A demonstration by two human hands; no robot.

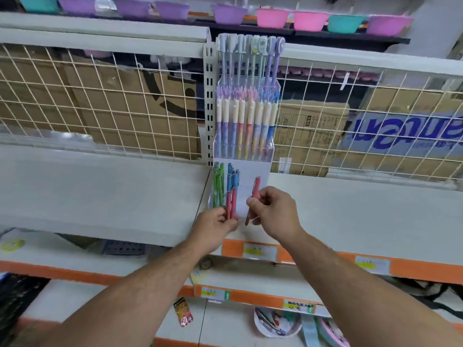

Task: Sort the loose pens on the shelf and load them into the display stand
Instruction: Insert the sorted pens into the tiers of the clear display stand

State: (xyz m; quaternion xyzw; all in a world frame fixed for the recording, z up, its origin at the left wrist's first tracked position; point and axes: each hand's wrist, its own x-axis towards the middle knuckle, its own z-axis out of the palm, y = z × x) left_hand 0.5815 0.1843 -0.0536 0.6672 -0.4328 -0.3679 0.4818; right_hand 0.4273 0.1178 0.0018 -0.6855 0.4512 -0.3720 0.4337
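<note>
A clear tiered display stand stands on the white shelf against the wire grid. Its upper tier holds several tall pastel pens. In the lower tier stand green pens at the left and blue pens beside them. My left hand grips two red pens upright in front of the lower tier. My right hand pinches a single red pen, tilted, just right of them before the stand's bare right part.
Wire grid panels back the shelf, with cardboard boxes behind. Coloured plastic bowls line the top shelf. Orange price strips edge the shelf fronts. Lower shelves hold a small red packet and a bowl of items.
</note>
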